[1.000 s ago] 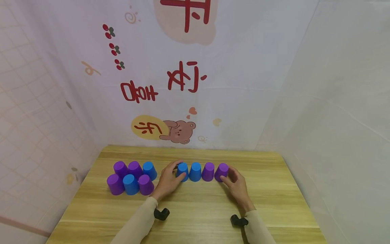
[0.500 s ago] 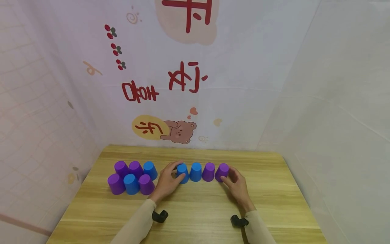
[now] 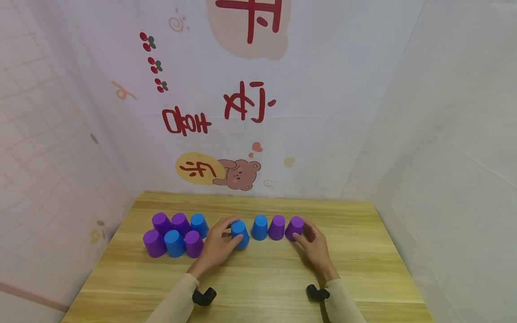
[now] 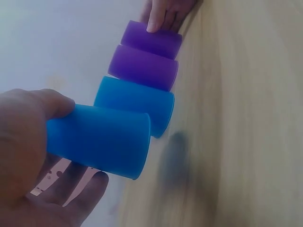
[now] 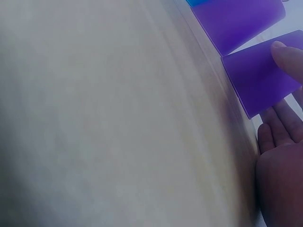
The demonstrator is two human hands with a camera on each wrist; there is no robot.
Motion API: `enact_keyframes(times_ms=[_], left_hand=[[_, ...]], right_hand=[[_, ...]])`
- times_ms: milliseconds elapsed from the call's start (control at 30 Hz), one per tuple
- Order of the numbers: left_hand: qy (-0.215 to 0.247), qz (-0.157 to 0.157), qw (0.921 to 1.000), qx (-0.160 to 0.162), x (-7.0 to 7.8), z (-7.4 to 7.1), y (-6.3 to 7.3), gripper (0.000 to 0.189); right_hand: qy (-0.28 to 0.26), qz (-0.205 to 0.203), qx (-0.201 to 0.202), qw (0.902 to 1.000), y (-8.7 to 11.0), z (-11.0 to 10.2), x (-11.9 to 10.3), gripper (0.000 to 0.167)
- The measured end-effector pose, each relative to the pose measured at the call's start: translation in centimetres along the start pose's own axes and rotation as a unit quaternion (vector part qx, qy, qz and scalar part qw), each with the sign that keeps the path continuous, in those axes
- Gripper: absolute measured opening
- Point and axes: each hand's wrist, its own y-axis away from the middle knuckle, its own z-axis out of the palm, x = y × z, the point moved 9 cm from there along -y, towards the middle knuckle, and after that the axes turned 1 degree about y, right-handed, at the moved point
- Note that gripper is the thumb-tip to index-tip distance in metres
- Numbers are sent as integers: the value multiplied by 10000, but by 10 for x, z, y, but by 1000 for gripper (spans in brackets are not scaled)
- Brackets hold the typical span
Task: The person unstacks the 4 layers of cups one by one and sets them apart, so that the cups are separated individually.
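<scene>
My left hand (image 3: 216,246) holds an upside-down blue cup (image 3: 240,235) between thumb and fingers. In the left wrist view the rim of this blue cup (image 4: 106,139) looks raised off the tabletop, with a dark shadow beside it. To its right stand a second blue cup (image 3: 260,228) and a purple cup (image 3: 277,228), both upside down. At the row's right end, my right hand (image 3: 317,249) grips another purple cup (image 3: 294,227), its thumb on the near side. That purple cup (image 5: 260,75) seems to rest on the table in the right wrist view.
Several upside-down purple and blue cups stand in two rows at the table's left, the nearest being a purple cup (image 3: 194,244) close to my left wrist. The wooden table (image 3: 262,282) ends at a printed white cloth (image 3: 315,179) behind.
My left hand has moved its blue cup left and toward me, widening the gap to the second blue cup. My right hand and its purple cup have stayed in place.
</scene>
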Motion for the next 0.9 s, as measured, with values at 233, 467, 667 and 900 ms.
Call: enact_keyframes(times_ms=[233, 467, 667, 900], left_hand=[[13, 146, 9999, 26, 7, -14, 18, 54], [-106, 534, 9984, 135, 14, -26, 35, 52], [-114, 704, 9973, 186, 22, -36, 49, 51], [-316, 595, 9974, 273, 25, -48, 70, 51]], right_hand=[[62, -30, 3, 10000, -1, -1, 2, 58], [141, -45, 2, 9999, -1, 0, 3, 57], [119, -9, -42, 9999, 0, 0, 1, 58], [68, 24, -77, 9999, 1, 0, 2, 59]])
